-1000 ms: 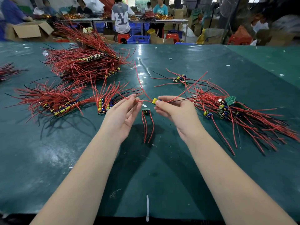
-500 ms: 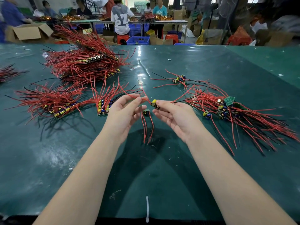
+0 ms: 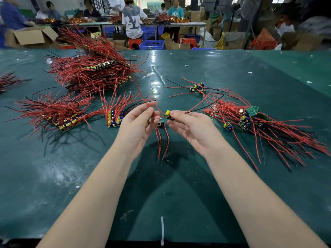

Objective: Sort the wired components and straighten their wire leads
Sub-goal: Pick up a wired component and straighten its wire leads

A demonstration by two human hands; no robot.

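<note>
While a red lead is pinched by the left hand, a yellow-capped component is clamped in the right hand's fingertips above the table's middle; sorted bundles are seen toward its left edge.

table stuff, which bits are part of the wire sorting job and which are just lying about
In the job:
held component, right hand
its red lead, left hand
unsorted pile
sorted bundles

Lying about:
white cable tie
cardboard box
blue crate
</note>
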